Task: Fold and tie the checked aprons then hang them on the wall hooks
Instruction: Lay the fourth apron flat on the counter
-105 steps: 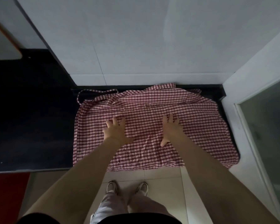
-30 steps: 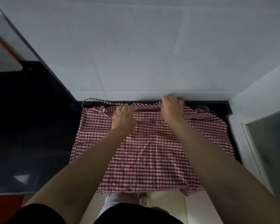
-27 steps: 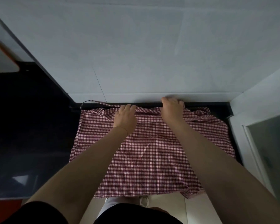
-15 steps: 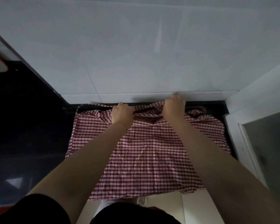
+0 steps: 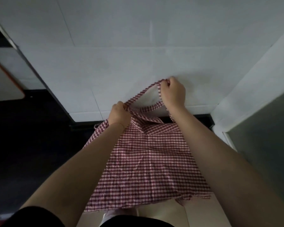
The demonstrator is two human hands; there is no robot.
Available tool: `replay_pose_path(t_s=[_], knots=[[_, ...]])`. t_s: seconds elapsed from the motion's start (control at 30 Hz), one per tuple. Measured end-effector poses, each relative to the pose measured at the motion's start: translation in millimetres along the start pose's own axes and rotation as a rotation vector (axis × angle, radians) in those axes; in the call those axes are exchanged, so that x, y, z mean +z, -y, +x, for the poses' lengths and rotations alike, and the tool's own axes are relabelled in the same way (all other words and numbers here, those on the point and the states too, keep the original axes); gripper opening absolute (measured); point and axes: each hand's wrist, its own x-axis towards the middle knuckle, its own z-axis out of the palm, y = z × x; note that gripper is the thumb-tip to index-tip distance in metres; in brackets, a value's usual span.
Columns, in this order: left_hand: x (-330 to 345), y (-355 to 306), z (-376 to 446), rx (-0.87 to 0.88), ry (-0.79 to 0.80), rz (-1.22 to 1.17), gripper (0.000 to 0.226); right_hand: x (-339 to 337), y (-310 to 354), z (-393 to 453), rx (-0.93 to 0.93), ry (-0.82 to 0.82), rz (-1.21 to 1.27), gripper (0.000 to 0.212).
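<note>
A red-and-white checked apron [image 5: 147, 161] hangs lifted off the black counter, its lower hem draping over the front edge towards the floor. Its neck strap [image 5: 143, 97] forms a raised loop in front of the white wall. My left hand [image 5: 119, 116] pinches the strap's left end where it joins the bib. My right hand [image 5: 173, 93] grips the top of the loop, held higher and further right. No wall hooks are in view.
A black counter [image 5: 31, 145] runs left and behind the apron, meeting the white tiled wall [image 5: 138, 46]. A white frame with a grey panel [image 5: 261, 136] stands at the right. An orange-edged board [image 5: 5, 79] leans at the far left. Pale floor tiles [image 5: 195, 213] lie below.
Both hands went from smoothing the flat apron to its far edge, took hold of the neck strap and raised it. The apron's top has lifted off the counter and its sides have drawn inwards.
</note>
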Motion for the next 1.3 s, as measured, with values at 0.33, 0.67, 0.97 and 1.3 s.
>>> replay_pose_path(t_s=[0.33, 0.67, 0.97, 1.3], knots=[[11.5, 40.2, -62.8, -0.008, -0.026, 0.067, 0.017, -6.9, -17.9, -94.9, 0.334, 1.601, -0.325, 0.038], [61.5, 108.7, -104.5, 0.164, 0.605, 0.609, 0.067, 31.4, -123.6, -160.4, 0.166, 0.863, -0.434, 0.03], [65.0, 127.9, -102.9, 0.056, 0.64, 0.694, 0.068, 33.0, -163.7, -178.3, 0.584, 0.969, -0.549, 0.068], [56.4, 129.6, -90.2, -0.06, -0.001, 0.202, 0.025, 58.7, -130.5, -171.0, -0.134, 0.399, -0.514, 0.034]])
